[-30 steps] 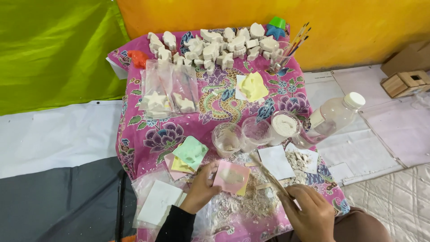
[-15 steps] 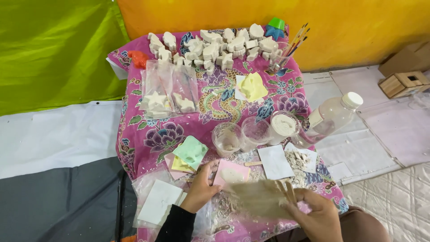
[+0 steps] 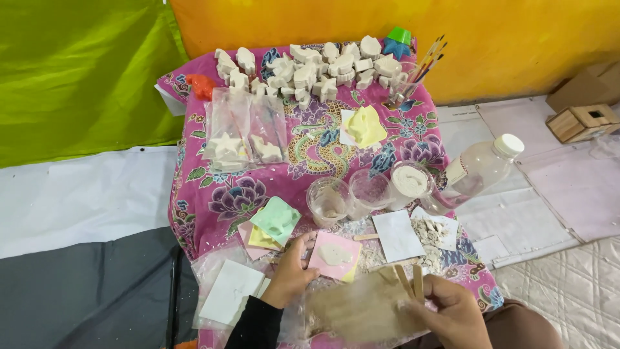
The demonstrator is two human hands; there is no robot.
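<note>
Pink mould [image 3: 334, 256] touches the cupped left hand [image 3: 290, 274]; right hand [image 3: 452, 310] pinches wooden sticks [image 3: 411, 282].

right hand [image 3: 452, 313]: its wrist is cut off by the bottom edge of the frame; what the fingers close on beside the two wooden sticks [image 3: 410, 281] cannot be told.
blurred patch [image 3: 361, 310]: a tan smear at bottom centre, in front of the right hand, hiding the worktop under it; its kind cannot be told.
left hand [image 3: 290, 274]: the sleeve runs off the bottom edge; the fingertips cover the near-left edge of the pink mould [image 3: 334, 255].
white figures [image 3: 310, 68]: at top centre, too small to tell their shapes apart.
wooden box [image 3: 584, 123]: upper right, partly cut by the right edge.
clear cups [image 3: 349, 197]: contents unclear.
</note>
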